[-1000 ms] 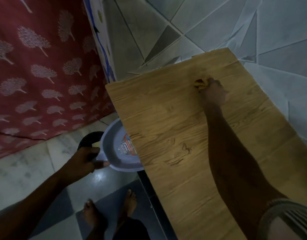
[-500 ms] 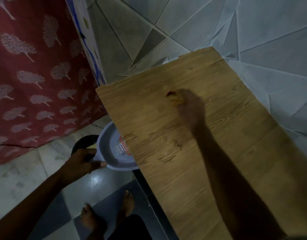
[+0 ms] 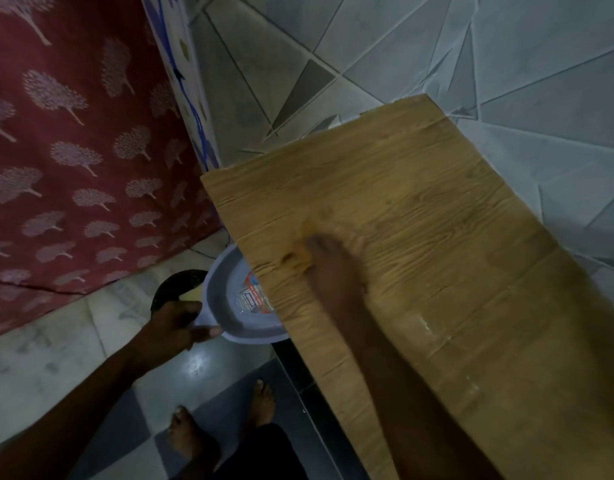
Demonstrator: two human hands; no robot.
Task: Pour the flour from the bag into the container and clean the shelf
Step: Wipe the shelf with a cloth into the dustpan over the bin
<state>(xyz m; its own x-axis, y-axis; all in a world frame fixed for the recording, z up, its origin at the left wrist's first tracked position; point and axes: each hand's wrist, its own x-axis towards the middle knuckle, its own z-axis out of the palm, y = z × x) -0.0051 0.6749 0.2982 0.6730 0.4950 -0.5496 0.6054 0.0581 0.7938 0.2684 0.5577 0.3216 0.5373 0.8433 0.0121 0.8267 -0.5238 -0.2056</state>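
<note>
Right hand [image 3: 333, 268] blurred on shelf [image 3: 437, 202], left hand [image 3: 170, 327] gripping half-hidden dish [image 3: 222, 296]

Your right grip [image 3: 330, 268], blurred, holding a yellow cloth [image 3: 298, 259] on the wooden shelf [image 3: 437, 209], your left grip [image 3: 174, 327] holding a white container [image 3: 229, 306] below its edge.

One head-worn camera looks steeply down from close above the wooden shelf [image 3: 420, 237], tilted, catching floor [image 3: 73, 341] and tiled wall [image 3: 437, 46].
</note>
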